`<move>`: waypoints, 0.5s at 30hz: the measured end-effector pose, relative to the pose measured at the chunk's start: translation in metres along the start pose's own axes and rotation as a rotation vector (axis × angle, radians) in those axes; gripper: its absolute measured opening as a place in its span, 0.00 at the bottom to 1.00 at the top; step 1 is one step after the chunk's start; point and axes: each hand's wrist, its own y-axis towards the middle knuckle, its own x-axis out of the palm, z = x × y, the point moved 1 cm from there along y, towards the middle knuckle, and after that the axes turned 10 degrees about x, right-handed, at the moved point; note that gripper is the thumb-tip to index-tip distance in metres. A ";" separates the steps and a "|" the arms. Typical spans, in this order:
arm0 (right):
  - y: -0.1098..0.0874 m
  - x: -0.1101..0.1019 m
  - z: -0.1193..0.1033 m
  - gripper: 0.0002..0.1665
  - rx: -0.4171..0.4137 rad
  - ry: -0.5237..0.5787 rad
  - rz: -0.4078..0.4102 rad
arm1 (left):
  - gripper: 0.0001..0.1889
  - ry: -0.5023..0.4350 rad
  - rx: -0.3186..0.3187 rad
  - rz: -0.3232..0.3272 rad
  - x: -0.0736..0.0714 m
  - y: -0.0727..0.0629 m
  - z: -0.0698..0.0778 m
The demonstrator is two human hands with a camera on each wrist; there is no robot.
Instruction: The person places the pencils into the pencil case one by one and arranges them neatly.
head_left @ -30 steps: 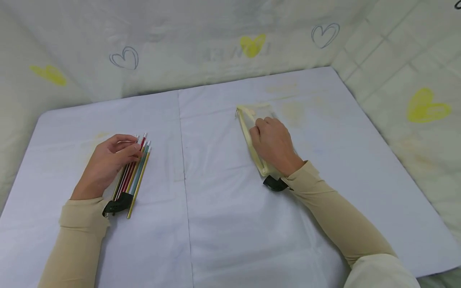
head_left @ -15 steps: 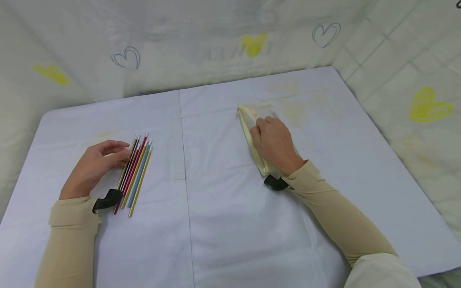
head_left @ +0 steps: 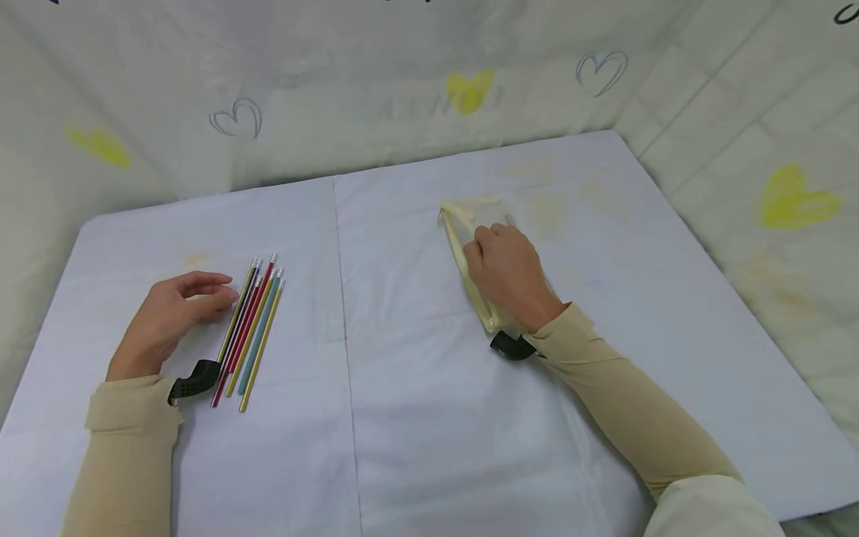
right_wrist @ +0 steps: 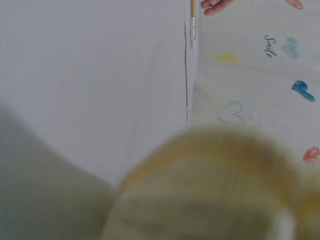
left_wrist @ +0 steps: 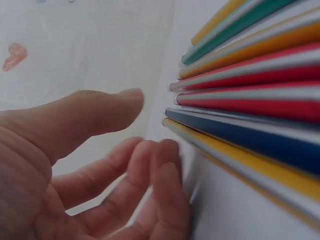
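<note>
Several pencils with white-banded eraser ends, in yellow, red, teal and dark blue, lie side by side as a slanted bundle (head_left: 251,335) on the left of the table. My left hand (head_left: 164,317) is just left of them, fingers loosely bent, thumb apart, nothing in its grasp. In the left wrist view the fingertips are close to the ends of the pencils (left_wrist: 260,107). On the right, my right hand (head_left: 510,272) grips a cream-edged, see-through zip pouch (head_left: 460,252), fingers curled over it and partly hidden. Close up in the right wrist view, the pouch (right_wrist: 205,185) is blurred.
The white-covered table (head_left: 403,418) has a seam running front to back between the pencils and the pouch. A pale curtain (head_left: 356,97) with drawn hearts rises behind the table and at its sides. Black wrist cameras are strapped to both forearms.
My left hand has let the pencils go and drawn back to their left, leaving them lying on the table. The right hand stays on the pouch. The head view has tilted slightly.
</note>
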 end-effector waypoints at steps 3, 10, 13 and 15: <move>0.000 0.001 0.000 0.27 -0.017 -0.004 0.017 | 0.35 0.052 -0.007 -0.047 0.000 0.000 0.002; 0.001 0.003 0.000 0.26 -0.027 -0.002 0.035 | 0.39 0.256 -0.030 -0.119 0.002 0.005 0.009; 0.002 0.004 -0.001 0.26 -0.014 0.009 0.024 | 0.38 0.284 -0.027 -0.120 0.003 0.004 0.010; 0.002 0.005 -0.002 0.26 -0.015 0.012 0.026 | 0.37 0.293 -0.025 -0.122 0.002 0.004 0.010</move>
